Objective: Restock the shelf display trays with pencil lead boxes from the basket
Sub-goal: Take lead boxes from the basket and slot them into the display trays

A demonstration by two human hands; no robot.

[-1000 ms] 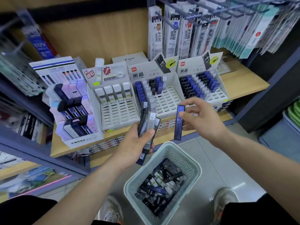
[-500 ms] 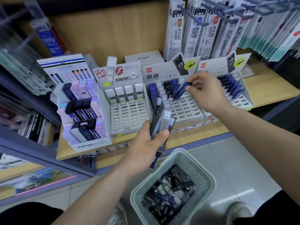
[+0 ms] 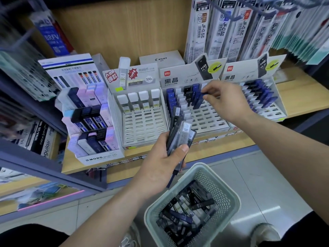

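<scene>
Slim navy lead box (image 3: 198, 102), slotted white tray (image 3: 206, 120)

Stationery shop: hanging refill packs (image 3: 203, 29), display trays (image 3: 144, 125).

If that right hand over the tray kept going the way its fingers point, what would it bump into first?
Probably the upright black and dark blue lead boxes standing in the white slotted display tray; the right hand pinches a dark blue lead box just beside them. Depth is hard to judge.
</scene>
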